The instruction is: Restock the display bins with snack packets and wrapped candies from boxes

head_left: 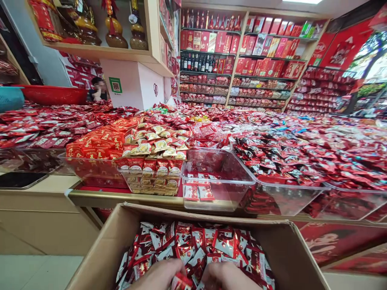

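The left hand [161, 276] and right hand [231, 278] are reaching into an open cardboard box [260, 225], their fingers dipping among red-and-white packets [225, 244]. The box's side walls are flanking the hands at 9 and 3 o'clock, its far rim is crossing at 12, and open room is showing above the packets, below that rim. The packets are lying directly under and around each grip, with one red packet [181, 282] sitting between the hands, beside the left fingers. Both grips are curving inward; whether either is closing on a packet, I cannot tell, as the fingertips are partly hidden.

Just beyond the rim, the worktop [111, 199] is running across, its edge carrying a clear bin [219, 201] at 12 o'clock. Similar packets are lying low in that bin, leaving room above them. Gold durian packets [159, 145] are heaping up at 11, orange-red bags [102, 141] at 10, and dark red packets [278, 159] at 1 to 2. Farther back, a person [99, 88] is showing at 11, and tall shelves [245, 48] are holding bottles and red boxes at 12 to 1
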`<state>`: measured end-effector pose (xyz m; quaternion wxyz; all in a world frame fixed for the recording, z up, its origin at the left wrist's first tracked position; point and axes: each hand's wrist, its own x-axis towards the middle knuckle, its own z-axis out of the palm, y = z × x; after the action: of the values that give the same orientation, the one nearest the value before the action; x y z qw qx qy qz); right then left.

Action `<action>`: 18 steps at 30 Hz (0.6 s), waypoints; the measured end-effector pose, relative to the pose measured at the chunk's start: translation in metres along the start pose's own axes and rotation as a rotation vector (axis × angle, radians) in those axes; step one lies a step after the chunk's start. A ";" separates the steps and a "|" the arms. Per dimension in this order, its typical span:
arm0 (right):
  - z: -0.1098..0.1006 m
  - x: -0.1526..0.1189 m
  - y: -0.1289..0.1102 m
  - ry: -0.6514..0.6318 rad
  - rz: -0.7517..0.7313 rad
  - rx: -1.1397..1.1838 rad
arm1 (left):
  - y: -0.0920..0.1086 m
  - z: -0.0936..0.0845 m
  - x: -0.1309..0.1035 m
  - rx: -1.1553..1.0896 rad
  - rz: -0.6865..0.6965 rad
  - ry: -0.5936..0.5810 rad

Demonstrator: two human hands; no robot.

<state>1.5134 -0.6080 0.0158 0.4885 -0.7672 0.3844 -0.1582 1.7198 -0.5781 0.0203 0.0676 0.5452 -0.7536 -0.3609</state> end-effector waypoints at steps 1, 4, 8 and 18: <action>-0.002 0.001 -0.003 -0.014 0.009 0.061 | 0.011 -0.009 -0.002 -0.080 -0.055 0.032; -0.012 0.001 -0.020 -0.012 -0.009 0.343 | 0.042 -0.025 0.000 -0.452 -0.060 0.079; -0.031 0.000 -0.040 0.083 0.006 0.540 | 0.063 -0.029 0.015 -0.854 0.016 0.204; -0.042 -0.003 -0.047 0.241 0.170 0.894 | 0.063 -0.031 0.024 -0.883 0.063 0.301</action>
<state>1.5062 -0.6214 0.0770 0.7341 -0.4234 0.3943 -0.3556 1.6768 -0.6040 0.0748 0.4126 0.4873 -0.5259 -0.5618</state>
